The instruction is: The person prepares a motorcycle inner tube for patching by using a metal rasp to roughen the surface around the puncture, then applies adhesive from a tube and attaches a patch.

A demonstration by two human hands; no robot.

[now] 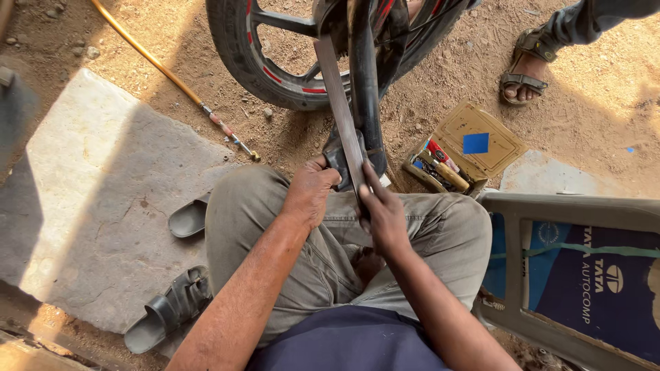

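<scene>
We sat low on the ground, knees apart, facing a motorcycle wheel (261, 62) at twelve o'clock. Our left hand (311, 189) was curled shut around a dark rubber piece (337, 159) at the foot of the black fork leg (366, 89). Our right hand (383, 213) pinched the lower end of a long flat metal strip (338, 103), fingers closed on it; the strip ran up alongside the fork leg toward eleven o'clock.

We judged the step in hand to be working the strip's lower end against the rubber piece, whether to pry or scrape we could not tell. The next move seemed to call for a firm left grip, and for keeping the strip's edge off our fingers.

An open cardboard box (462, 148) of small tools lay at two o'clock, a yellow hose (148, 58) at ten, sandals (168, 309) at eight. Another person's sandalled foot (526, 69) stood at one o'clock.
</scene>
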